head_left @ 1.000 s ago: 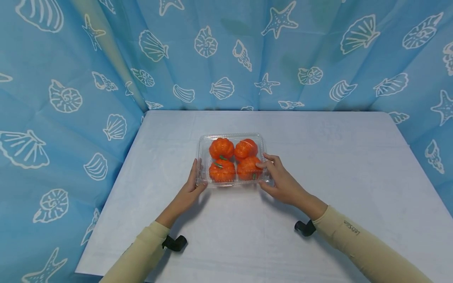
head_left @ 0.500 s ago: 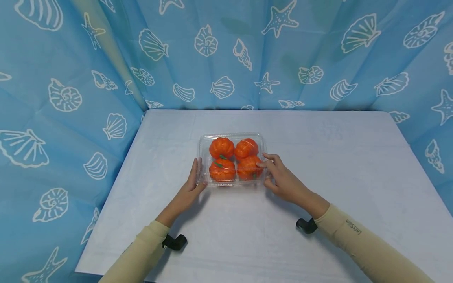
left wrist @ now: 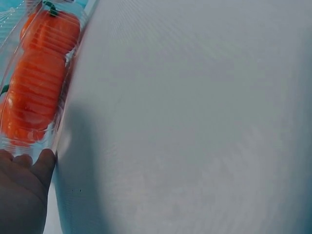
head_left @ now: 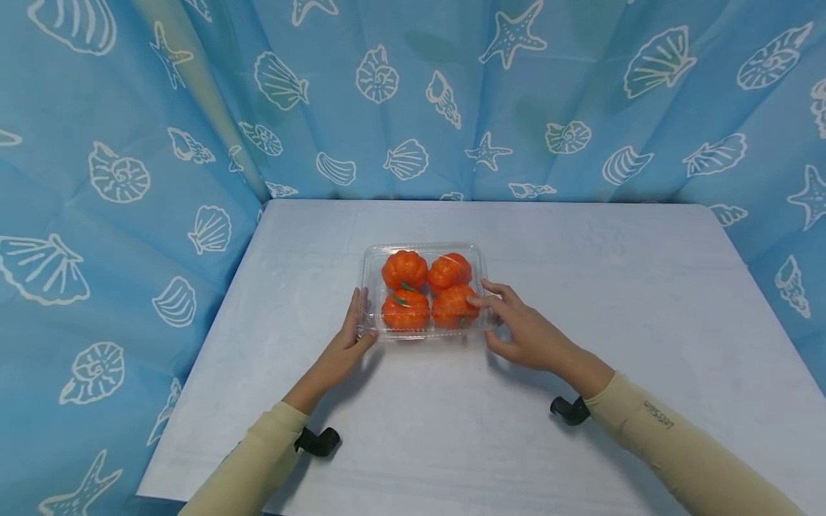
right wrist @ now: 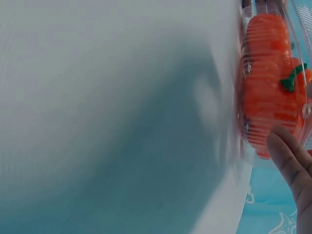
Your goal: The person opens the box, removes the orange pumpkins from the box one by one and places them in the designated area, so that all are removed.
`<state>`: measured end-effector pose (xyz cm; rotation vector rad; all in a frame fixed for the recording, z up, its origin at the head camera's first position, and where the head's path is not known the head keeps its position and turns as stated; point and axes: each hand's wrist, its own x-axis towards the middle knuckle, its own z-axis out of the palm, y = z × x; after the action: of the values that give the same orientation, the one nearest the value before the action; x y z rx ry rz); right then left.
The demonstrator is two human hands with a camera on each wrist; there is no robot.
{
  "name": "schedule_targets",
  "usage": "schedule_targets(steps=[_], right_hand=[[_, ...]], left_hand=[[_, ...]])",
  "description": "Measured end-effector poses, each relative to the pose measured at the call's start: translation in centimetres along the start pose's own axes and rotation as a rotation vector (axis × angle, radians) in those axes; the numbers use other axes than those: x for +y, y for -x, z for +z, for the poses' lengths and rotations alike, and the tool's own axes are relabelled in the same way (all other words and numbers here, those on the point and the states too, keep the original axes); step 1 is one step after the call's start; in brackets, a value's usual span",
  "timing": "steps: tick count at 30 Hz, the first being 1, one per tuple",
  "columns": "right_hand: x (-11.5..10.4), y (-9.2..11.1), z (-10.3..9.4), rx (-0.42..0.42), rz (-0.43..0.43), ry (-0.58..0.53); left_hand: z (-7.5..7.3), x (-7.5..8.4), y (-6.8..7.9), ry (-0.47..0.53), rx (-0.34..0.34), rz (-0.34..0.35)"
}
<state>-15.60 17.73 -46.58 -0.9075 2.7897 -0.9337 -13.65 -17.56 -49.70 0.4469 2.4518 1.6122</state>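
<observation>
A clear plastic clamshell box (head_left: 419, 249) stands on the white-covered table with its lid over several small orange pumpkins (head_left: 405, 312) with green stems. My left hand (head_left: 338, 355) holds the box at its left front corner, fingers along the left side and thumb at the front. In the left wrist view, that thumb (left wrist: 45, 163) meets the ridged plastic at the corner. My right hand (head_left: 525, 333) is at the right side, its forefinger reaching over the lid's edge and its thumb spread away. In the right wrist view, extended fingers (right wrist: 287, 156) lie by the ridged wall.
The white-covered table (head_left: 613, 287) extends around the box. A blue curtain (head_left: 413, 107) with white shell and starfish prints hangs behind and to both sides. Small black cameras (head_left: 319, 442) sit at both wrists.
My right hand has shifted slightly right and its thumb has come away from the box's front corner. The left hand and the box have stayed in place.
</observation>
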Motion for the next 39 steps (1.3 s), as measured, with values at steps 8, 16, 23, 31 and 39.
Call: schedule_targets(steps=[8,16,23,31,39], right_hand=[[0.6,0.3,-0.6,0.021,-0.105,-0.012],[0.4,0.2,-1.1,0.005,-0.104,0.0],[0.7,0.0,-1.5,0.039,-0.142,0.041],[0.4,-0.5,-3.3,0.062,-0.137,0.038],[-0.1,-1.6,-5.6,0.079,-0.122,0.086]], left_hand=[[-0.5,0.2,0.4,-0.008,0.003,-0.013],[-0.6,0.4,0.5,0.002,0.0,-0.072],[-0.5,0.6,0.6,0.029,0.003,-0.067],[-0.6,0.5,0.6,0.061,-0.014,-0.091],[-0.6,0.4,0.6,-0.012,-0.002,-0.139]])
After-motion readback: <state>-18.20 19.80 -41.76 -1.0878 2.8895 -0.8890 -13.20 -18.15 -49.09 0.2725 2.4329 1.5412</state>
